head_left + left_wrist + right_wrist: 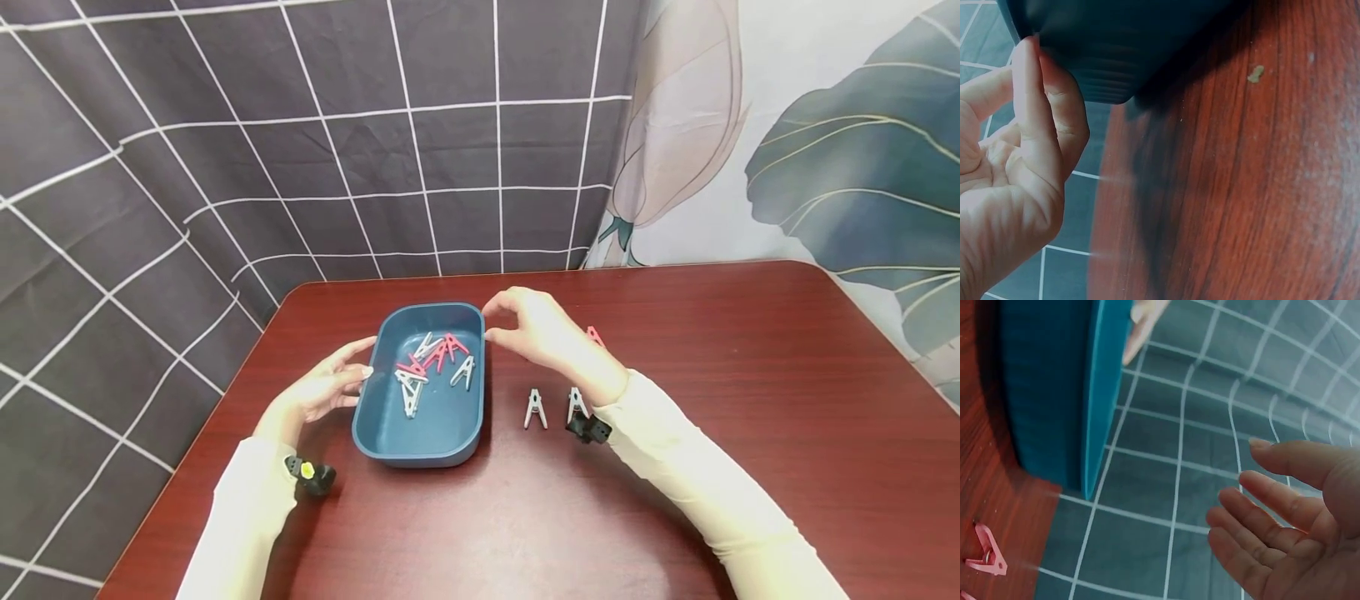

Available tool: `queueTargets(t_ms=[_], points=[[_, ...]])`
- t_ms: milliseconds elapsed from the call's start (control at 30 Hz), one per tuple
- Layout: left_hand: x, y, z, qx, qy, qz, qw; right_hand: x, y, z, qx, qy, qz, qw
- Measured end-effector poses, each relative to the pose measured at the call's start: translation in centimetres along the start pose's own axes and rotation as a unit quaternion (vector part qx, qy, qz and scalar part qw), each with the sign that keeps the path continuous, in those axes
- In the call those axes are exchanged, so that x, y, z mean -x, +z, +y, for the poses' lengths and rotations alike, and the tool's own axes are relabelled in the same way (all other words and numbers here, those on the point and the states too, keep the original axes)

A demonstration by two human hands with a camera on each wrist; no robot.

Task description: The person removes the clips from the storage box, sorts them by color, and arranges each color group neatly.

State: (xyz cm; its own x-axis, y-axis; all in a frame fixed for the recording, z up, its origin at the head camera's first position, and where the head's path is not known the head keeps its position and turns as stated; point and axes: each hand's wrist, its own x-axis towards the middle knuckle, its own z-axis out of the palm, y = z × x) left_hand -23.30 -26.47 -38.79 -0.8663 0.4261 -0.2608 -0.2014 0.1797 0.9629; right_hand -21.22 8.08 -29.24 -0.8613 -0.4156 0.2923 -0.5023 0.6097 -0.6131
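Note:
A blue rectangular plastic bin (438,429) stands at the left part of the table, holding several white and red clothespins (411,398). My left hand (322,387) grips its left side, thumb over the rim and the other fingers along the outer wall. The left wrist view shows fingertips (1030,47) against that wall. At the bin's right rim is my right hand (536,329), thumb and forefinger spread. In the right wrist view this hand (1291,531) has its palm bare and fingers loosely bent, holding nothing.
Right of the bin, a white clothespin (535,408) lies on the red-brown table (750,375). Another white clothespin (576,403) and a red clothespin (595,336) are partly hidden by my right arm. Behind the table hangs a dark cloth with white grid lines (450,150).

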Motion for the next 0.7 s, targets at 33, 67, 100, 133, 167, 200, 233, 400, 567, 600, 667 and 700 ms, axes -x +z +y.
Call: queueTargets(t_ms=[33,67,100,133,167,200,233,400,567,600,667,700], points=[[0.0,0.0,0.0,0.001,0.0,0.0,1.0,-0.1,0.2,-0.2,0.014,-0.015,0.0,1.0],[-0.1,0.0,0.0,0.001,0.001,0.0,1.0,-0.2,0.5,-0.4,0.026,-0.034,0.0,0.999],[-0.1,0.0,0.1,0.003,0.001,0.0,1.0,-0.4,0.7,-0.6,0.034,-0.049,-0.003,0.998],[-0.1,0.0,0.1,0.004,0.002,-0.001,1.0,-0.5,1.0,-0.7,0.042,-0.061,-0.009,0.997],[-0.1,0.0,0.1,0.005,0.003,-0.002,1.0,-0.6,1.2,-0.8,0.05,-0.073,-0.015,0.996],[-0.1,0.0,0.0,0.005,0.004,-0.003,1.0,-0.7,1.5,-0.9,0.058,-0.082,-0.024,0.995],[-0.1,0.0,0.0,0.005,0.005,-0.004,1.0,-0.9,1.7,-0.9,0.067,-0.088,-0.034,0.993],[-0.1,-0.1,0.1,0.001,0.005,-0.007,1.0,-1.7,3.0,-1.0,0.107,-0.114,-0.088,0.984],[0.0,-0.1,0.2,0.001,0.005,-0.01,0.9999,-2.5,4.4,-0.9,0.147,-0.101,-0.13,0.975],[0.0,-0.1,0.3,0.001,0.004,-0.01,0.9999,-2.6,4.7,-0.8,0.159,-0.093,-0.138,0.973],[0.0,-0.1,0.2,0.003,0.001,-0.008,1.0,-2.9,5.4,-0.6,0.186,-0.079,-0.153,0.967],[0.0,0.0,0.2,0.003,-0.001,-0.007,1.0,-3.0,5.7,-0.5,0.203,-0.076,-0.158,0.963]])
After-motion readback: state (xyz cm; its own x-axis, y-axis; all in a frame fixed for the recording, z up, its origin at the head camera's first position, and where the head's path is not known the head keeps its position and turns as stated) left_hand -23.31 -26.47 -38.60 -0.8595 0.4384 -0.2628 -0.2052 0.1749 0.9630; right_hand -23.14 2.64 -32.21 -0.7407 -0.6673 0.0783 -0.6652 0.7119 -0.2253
